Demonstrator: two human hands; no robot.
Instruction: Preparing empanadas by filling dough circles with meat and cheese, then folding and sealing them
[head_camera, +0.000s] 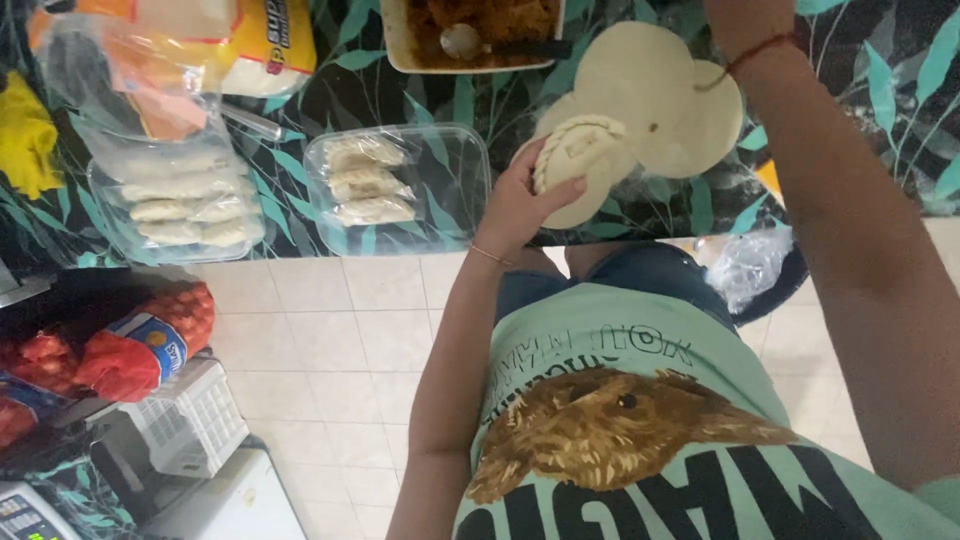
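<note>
Only the head view to go on here. The left hand (520, 205) is gripping a folded pastry (580, 150), fingers clamped round its lower side, holding it just over the stack of flat dough discs (650, 80) on the leafy-patterned table (880, 130). The edge is looking fully crimped, so I'd say the sealing step is about finished. The right arm (830, 180) is reaching up past the discs, but its hand is running off the top of the frame, so I can't tell whether it's closed or apart. A clear tray (460, 170) holding three finished pastries is sitting just beside the left hand. Setting this one down would call for a soft grip so the seam doesn't split.
</note>
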